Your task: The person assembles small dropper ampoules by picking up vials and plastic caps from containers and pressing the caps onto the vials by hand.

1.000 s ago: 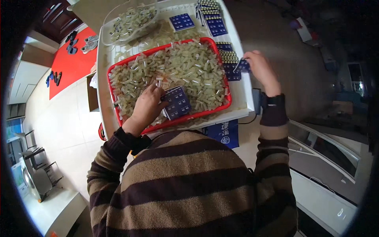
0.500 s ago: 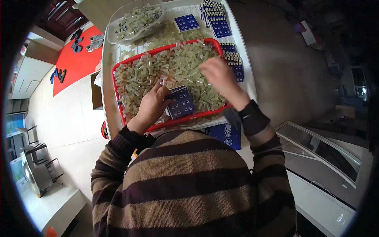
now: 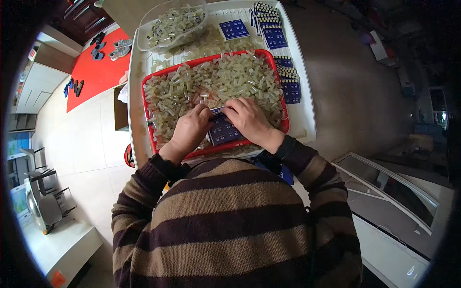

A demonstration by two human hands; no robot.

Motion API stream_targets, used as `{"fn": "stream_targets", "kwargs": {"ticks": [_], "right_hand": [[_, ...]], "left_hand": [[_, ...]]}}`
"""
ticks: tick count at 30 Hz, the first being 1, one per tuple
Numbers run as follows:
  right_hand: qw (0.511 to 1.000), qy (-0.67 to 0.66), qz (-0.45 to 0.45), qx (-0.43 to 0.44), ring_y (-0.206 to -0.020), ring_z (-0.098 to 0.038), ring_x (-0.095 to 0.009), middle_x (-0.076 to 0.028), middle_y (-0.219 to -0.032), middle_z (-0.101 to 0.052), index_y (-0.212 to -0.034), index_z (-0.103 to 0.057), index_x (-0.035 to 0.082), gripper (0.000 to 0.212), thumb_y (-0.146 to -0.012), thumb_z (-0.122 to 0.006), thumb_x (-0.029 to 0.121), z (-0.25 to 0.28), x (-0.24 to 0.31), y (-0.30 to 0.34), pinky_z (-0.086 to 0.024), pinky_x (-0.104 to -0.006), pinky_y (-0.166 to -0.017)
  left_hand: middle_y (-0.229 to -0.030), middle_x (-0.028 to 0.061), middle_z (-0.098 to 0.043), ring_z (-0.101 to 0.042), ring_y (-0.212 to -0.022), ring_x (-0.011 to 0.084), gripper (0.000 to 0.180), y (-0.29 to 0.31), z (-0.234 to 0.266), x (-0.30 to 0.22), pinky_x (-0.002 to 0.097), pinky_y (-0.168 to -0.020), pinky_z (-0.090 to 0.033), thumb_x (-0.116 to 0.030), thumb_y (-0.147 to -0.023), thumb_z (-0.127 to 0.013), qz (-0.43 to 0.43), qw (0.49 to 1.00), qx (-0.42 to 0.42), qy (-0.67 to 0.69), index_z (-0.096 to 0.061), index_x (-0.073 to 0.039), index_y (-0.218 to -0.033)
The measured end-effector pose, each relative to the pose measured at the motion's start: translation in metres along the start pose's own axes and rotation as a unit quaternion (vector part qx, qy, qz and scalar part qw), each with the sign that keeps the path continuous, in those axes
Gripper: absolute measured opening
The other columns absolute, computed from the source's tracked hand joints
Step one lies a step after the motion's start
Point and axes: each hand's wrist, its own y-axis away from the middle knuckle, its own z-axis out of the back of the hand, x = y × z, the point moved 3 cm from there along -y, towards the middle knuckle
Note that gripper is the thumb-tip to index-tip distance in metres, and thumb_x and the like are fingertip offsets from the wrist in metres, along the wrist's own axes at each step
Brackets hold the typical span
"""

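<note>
A blue card (image 3: 224,133) with small pale print leans upright over the near side of a red-rimmed tray (image 3: 149,108). My left hand (image 3: 191,128) grips the card's upper left corner between thumb and fingers. At the upper right of that same edge, my right hand (image 3: 250,121) is closed, its thumb and fingertips pinching there. Whatever small piece may lie between these fingertips is hidden. Around and beyond both hands, the tray is heaped with short, translucent, pale yellow-green tubes (image 3: 242,72).
A clear plastic tub (image 3: 144,44) of similar tubes with dark ends stands far left on the white table (image 3: 307,115). Flat blue cards (image 3: 234,30) lie at the back. Fanned stacks of cards holding tubes (image 3: 273,36) line the right side. Loose tubes surround the tub.
My right hand has come down and left from above the heaped tubes to the card's top edge, beside my left hand. My left hand stays on the card.
</note>
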Motion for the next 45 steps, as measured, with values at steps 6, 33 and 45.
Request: {"fn": "stream_targets", "kwargs": {"ticks": [6,33,45], "right_hand": [[0.999,0.025,0.024,-0.023,-0.092,-0.054,-0.022,-0.006,-0.101,-0.054,-0.095,-0.062,0.003,0.017,-0.078,-0.061,0.007,0.002,0.001,0.003,-0.045,-0.0351,-0.08],[0.892,-0.374,-0.251,0.04,-0.07,-0.062,-0.018,-0.01,-0.081,-0.065,-0.091,-0.066,0.001,0.011,-0.081,-0.065,0.007,-0.003,-0.015,-0.019,-0.047,-0.0295,-0.063],[0.979,-0.146,-0.137,-0.023,-0.081,-0.059,-0.029,-0.01,-0.082,-0.059,-0.084,-0.064,0.002,0.007,-0.08,-0.065,0.007,-0.016,-0.01,-0.017,-0.048,-0.0385,-0.071]], "left_hand": [[-0.095,0.0107,-0.057,-0.06,-0.083,0.0322,0.024,0.001,0.001,0.002,0.0404,-0.07,-0.05,-0.012,-0.075,-0.068,0.031,0.999,0.024,-0.003,-0.055,-0.005,-0.094],[-0.086,-0.0001,-0.064,-0.056,-0.078,0.007,0.009,0.006,0.008,0.028,0.0225,-0.072,-0.046,-0.005,-0.085,-0.065,0.247,0.861,-0.011,0.444,-0.065,0.0,-0.092],[-0.081,0.0077,-0.06,-0.058,-0.07,0.0187,0.014,-0.004,0.006,0.037,0.0302,-0.065,-0.047,-0.01,-0.08,-0.067,0.165,0.972,-0.031,0.162,-0.064,-0.002,-0.092]]}}
